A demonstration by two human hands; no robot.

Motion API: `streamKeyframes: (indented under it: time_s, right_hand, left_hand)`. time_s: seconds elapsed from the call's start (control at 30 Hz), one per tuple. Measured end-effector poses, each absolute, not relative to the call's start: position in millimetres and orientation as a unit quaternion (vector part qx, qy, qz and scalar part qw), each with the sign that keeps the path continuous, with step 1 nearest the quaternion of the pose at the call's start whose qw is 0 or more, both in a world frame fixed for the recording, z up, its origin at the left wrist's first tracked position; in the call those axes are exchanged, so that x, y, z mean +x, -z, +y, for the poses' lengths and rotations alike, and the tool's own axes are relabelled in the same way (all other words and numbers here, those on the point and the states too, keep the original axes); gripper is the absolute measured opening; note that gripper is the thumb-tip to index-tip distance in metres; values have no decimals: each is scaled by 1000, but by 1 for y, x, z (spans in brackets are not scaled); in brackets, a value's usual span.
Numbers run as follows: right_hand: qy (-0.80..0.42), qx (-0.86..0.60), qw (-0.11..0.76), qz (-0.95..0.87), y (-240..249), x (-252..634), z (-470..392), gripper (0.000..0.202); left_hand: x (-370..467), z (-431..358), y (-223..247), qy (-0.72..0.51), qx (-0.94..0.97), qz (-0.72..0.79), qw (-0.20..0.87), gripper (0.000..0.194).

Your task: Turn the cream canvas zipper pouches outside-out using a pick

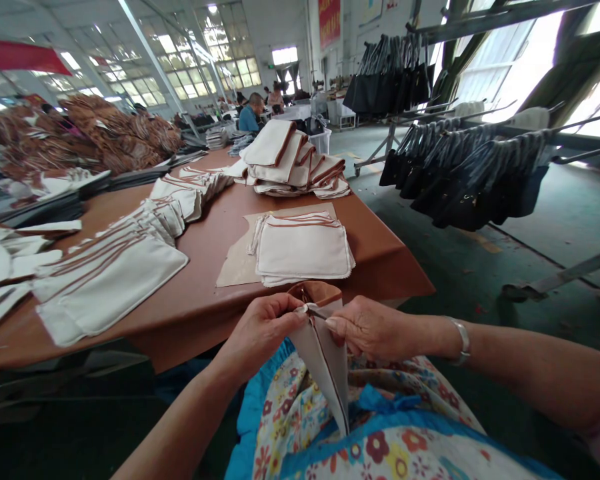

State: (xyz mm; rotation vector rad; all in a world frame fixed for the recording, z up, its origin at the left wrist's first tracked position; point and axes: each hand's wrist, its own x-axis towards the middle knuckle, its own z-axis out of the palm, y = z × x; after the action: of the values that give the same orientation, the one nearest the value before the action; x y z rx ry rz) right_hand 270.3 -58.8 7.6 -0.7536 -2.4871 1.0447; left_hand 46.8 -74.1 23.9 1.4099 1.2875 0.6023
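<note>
Above my lap, a white bag piece [325, 367] with a brown lining hangs narrow end down, a dark seam line along its side. My left hand [273, 323] pinches its top corner between thumb and fingers. Close by on the right, my right hand [367, 328] is closed at the same upper edge. From its fingertips a thin dark blade-like thing [319, 312] reaches toward the left thumb; its kind is unclear. The lining's brown opening [320, 291] shows behind the fingers. A neat stack of white bag pieces [303, 247] lies on the table just beyond.
Cardboard [235, 263] lies under the near stack on the brown-covered table [205, 260]. A taller pile [275, 153] stands behind, with an overlapping row of pieces [110, 280] at left. Racks of black bags [460, 173] stand right. A person in blue [250, 118] sits far back.
</note>
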Motion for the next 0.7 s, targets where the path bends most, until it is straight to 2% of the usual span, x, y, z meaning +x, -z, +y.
streamKeyframes:
  time_s: [0.13,0.2,0.3,0.4,0.47,0.57,0.7]
  right_hand:
    - [-358,-254,174,-882,-6,268,-59,31]
    - [-421,-279,163,-847,-4,266,-61,28]
    - [-540,-325,119,-767,-1,262,-65,39]
    - [-652,-387,115,-642,-7,262,-60,43]
    - [-706,-422,180,-540,-16,267,-49,39]
    - [-684,-425,297,-513,-30,279,-29,41]
    - [-485,-416,372,-673,-27,287,-19,35]
  left_hand:
    - [56,-78,-27,-244,614,586,468,30]
    - [61,-80,-28,-245,619,614,424,23]
    - [69,-84,-24,-257,612,638,389,16]
    - [77,-93,-12,-243,606,621,434,10]
    - [82,-99,-3,-210,604,590,493,9]
    - [83,-102,4,-212,580,578,533,11]
    - [75,-91,-3,-243,575,583,520,19]
